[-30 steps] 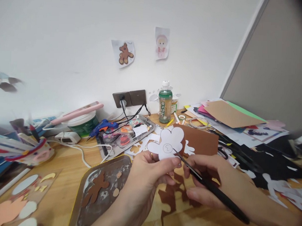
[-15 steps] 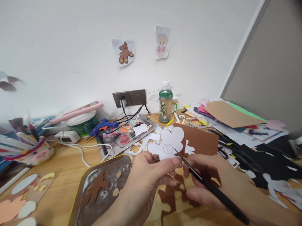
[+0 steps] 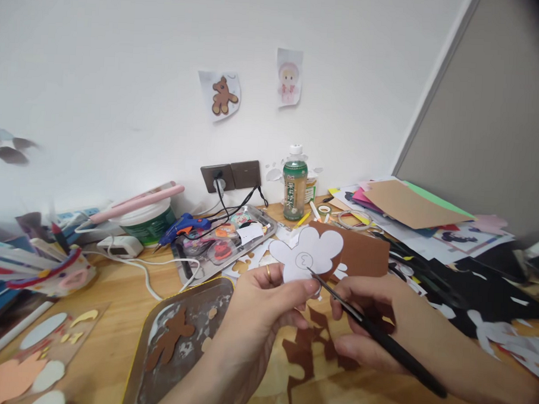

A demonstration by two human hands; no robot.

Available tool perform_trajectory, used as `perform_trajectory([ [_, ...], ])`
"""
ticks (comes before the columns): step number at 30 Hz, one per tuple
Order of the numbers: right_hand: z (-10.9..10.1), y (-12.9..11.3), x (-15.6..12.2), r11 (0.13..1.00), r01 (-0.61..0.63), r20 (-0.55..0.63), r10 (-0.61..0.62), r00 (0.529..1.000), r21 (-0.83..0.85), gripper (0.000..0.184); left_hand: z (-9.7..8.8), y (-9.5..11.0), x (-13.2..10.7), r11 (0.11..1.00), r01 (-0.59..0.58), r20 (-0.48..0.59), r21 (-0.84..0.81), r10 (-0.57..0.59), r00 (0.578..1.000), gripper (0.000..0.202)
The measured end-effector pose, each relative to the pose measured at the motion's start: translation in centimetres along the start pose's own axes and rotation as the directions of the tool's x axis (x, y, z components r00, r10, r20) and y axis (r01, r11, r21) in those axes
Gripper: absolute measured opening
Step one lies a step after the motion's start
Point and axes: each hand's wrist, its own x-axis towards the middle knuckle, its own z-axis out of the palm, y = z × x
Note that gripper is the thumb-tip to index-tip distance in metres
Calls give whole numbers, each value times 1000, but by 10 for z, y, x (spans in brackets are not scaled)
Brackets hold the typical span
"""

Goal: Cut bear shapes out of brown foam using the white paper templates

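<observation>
A white paper cutout (image 3: 314, 247) with rounded lobes and a small circled face drawn in pencil is pinched between the thumb and fingers of my left hand (image 3: 276, 303). Brown paper shows behind its right edge. My right hand (image 3: 381, 314) is closed round a long black-handled tool (image 3: 379, 338) with a thin metal tip; its exact kind does not show clearly. The tip lies over the lower edge of the cutout, close to my left thumb. Below both hands, dark brown cut scraps (image 3: 301, 352) lie on the wooden table.
A grey tray (image 3: 154, 393) holds a brown bear shape. Behind are a blue glue gun (image 3: 186, 225), a clear-lidded case (image 3: 232, 245) and a bottle (image 3: 294, 185). Brown paper (image 3: 368, 254), black sheets (image 3: 484, 289) and stacked coloured paper (image 3: 421, 205) spread rightwards. A pen holder (image 3: 52, 273) stands left.
The white cutout has turned and shifted a little to the right in my left fingers. The dark tool in my right hand has barely moved.
</observation>
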Motion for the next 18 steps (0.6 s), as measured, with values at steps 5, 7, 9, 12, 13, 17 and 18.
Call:
perform_trajectory([
  [5,0,-8,0,999,19,-3,-19,1000,35,27,-3,-4,0,1000,-13,95,-20,15,995,5],
  [7,0,-13,0,996,44,4,-45,999,82,28,-3,-5,0,1000,-16,104,-16,17,994,6],
  [9,0,-14,1,990,71,31,-75,997,124,27,-3,-7,1,1000,-19,118,-13,20,993,7],
  [12,0,-10,1,988,100,44,-106,993,121,28,-4,-8,2,1000,-19,125,0,19,992,7],
  [13,0,-8,1,989,105,38,-110,993,106,28,-4,-8,2,1000,-19,117,9,18,993,6],
  [17,0,-2,1,996,84,0,-84,996,17,22,-4,-5,2,999,-21,66,50,18,998,6],
  [18,0,-2,1,997,76,-3,-76,997,1,21,-3,-4,2,998,-14,63,65,9,998,7],
])
